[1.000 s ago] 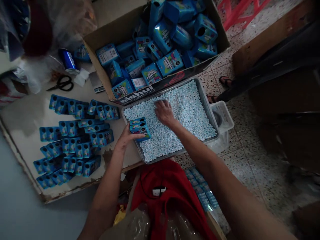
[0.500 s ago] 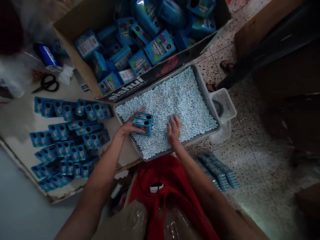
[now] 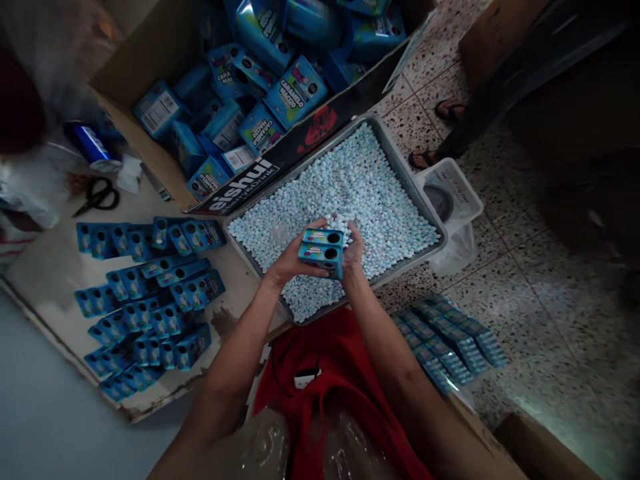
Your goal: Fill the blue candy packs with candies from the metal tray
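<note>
Two small blue candy boxes (image 3: pixel 320 253) with dark round holes are side by side in my left hand (image 3: pixel 290 261), its fingers and thumb wrapped round them. Right beside the boxes, my right hand (image 3: pixel 353 250) is cupped, with pale candies (image 3: pixel 341 221) at its fingers; part of that hand is hidden behind the boxes. Both hands are over a grey tray (image 3: pixel 411 180) filled with small pale blue and white candies (image 3: pixel 320 183).
Behind the tray stands a cardboard carton (image 3: pixel 295 140) of blue boxes. Rows of blue boxes (image 3: pixel 150 287) cover the table at left, near scissors (image 3: pixel 97 196) and a blue can (image 3: pixel 93 145). Wrapped packs (image 3: pixel 450 340), a clear container (image 3: pixel 453 193) and a person's sandalled foot (image 3: pixel 423 159) are at right.
My left hand has carried the two boxes rightward to meet my right hand. My right hand has lifted from the candies, bringing some up beside the boxes. The view has shifted slightly.
</note>
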{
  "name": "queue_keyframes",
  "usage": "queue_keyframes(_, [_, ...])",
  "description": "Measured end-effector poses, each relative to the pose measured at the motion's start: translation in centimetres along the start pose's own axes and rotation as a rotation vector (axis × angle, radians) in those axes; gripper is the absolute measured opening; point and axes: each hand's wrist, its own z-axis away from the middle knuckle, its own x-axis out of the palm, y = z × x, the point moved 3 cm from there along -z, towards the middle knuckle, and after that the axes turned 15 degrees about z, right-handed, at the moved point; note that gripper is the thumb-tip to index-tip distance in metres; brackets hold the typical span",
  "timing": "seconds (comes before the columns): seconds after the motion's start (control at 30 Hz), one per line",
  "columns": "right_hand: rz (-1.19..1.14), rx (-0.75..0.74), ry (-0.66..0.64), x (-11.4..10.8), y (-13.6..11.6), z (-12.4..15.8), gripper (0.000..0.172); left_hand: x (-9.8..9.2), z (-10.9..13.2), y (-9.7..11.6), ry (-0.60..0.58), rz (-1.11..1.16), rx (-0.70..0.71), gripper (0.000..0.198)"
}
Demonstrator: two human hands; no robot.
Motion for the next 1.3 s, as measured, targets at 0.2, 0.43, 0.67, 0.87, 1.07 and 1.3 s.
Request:
queue_keyframes(0.2, [-0.142, 0.021, -0.063, 2.6, -3.0, 1.8, 0.022, -3.2, 3.7, 3.6, 0.205, -0.549, 0.162, 0.077])
queue_keyframes(0.43, [0.118, -0.285, -0.314, 8.0, -5.6, 7.2, 0.025, -3.2, 4.5, 1.9, 0.387, -0.632, 0.126, 0.077])
queue_keyframes(0.67, [0.403, -0.449, -0.353, 9.8, -6.4, 9.0, 0.030, -2.9, 4.2, 2.0, 0.397, -0.621, 0.279, 0.073])
queue_keyframes(0.87, [0.429, -0.459, -0.291, 10.4, -6.8, 9.2, 0.033, -3.1, 3.8, 1.8, 0.360, -0.610, 0.358, 0.070])
queue_keyframes(1.07, [0.504, -0.478, -0.296, 10.6, -6.8, 9.1, 0.052, -3.1, 4.0, 1.2, 0.391, -0.553, 0.342, 0.070])
queue_keyframes(1.3, [0.537, -0.530, -0.308, 10.7, -6.9, 8.8, 0.047, -3.3, 3.8, 1.0, 0.419, -0.587, 0.360, 0.068])
